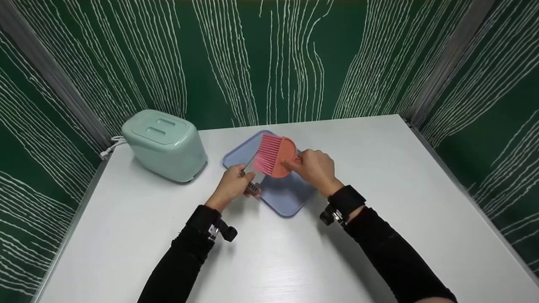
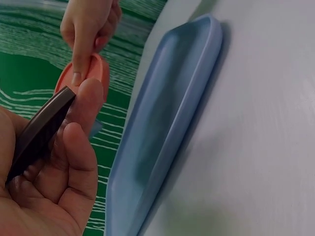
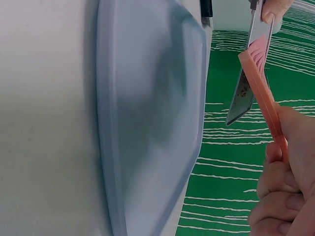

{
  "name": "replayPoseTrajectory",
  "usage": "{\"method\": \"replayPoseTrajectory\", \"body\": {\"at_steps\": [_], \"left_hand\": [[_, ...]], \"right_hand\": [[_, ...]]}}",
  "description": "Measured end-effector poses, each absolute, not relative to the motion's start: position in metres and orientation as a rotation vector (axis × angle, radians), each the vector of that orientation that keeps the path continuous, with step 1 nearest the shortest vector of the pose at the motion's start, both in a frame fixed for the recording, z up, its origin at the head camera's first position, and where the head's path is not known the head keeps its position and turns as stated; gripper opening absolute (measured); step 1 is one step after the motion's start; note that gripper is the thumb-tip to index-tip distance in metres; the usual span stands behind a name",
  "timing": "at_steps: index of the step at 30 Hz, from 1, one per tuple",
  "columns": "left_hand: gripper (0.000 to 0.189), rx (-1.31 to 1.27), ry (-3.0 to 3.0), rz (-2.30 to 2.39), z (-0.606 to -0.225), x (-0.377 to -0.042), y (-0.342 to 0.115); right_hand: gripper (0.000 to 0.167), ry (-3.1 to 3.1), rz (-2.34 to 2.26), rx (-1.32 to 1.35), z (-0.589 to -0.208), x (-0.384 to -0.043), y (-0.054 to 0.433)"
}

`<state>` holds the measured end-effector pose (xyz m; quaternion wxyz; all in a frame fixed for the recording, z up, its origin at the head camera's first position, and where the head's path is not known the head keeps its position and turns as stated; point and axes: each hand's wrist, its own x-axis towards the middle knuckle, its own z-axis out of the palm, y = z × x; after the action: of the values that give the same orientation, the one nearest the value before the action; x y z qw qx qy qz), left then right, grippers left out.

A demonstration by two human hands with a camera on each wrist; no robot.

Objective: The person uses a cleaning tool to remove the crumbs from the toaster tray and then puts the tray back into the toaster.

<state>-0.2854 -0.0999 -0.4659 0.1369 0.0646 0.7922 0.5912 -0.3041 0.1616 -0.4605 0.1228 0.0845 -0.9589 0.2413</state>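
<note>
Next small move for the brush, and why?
Probably a light stroke of the pink brush along the metal scraper, away from the left hand: brown specks show on the metal, the bristles are right at it, and the right hand grips the brush. The blue tray underneath would likely catch whatever loosens.

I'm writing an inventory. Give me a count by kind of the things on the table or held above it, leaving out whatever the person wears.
Toaster: 1
Blue tray: 1
Orange-and-pink brush: 1
Metal tray with a dark end: 1
Total: 4
</note>
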Motion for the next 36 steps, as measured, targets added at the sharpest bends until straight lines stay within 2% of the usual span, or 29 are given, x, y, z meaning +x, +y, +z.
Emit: {"method": "replayPoseTrajectory", "body": {"at_steps": [4,10,14,36], "left_hand": [[0.039,0.204,2.352,1.66,-0.464,-0.286,-0.103],[0.02,0.236,2.368,1.662,-0.461,-0.286,-0.106],[0.015,0.245,2.354,1.68,-0.461,-0.285,-0.106],[0.019,0.292,2.443,1.564,-0.461,-0.284,-0.107]], "right_hand": [[0.064,-2.789,0.665,0.249,-0.464,-0.305,0.164],[0.062,-2.767,0.592,0.232,-0.467,-0.304,0.167],[0.062,-2.746,0.557,0.244,-0.469,-0.304,0.169],[0.064,-2.71,0.513,0.185,-0.474,-0.308,0.188]]}}
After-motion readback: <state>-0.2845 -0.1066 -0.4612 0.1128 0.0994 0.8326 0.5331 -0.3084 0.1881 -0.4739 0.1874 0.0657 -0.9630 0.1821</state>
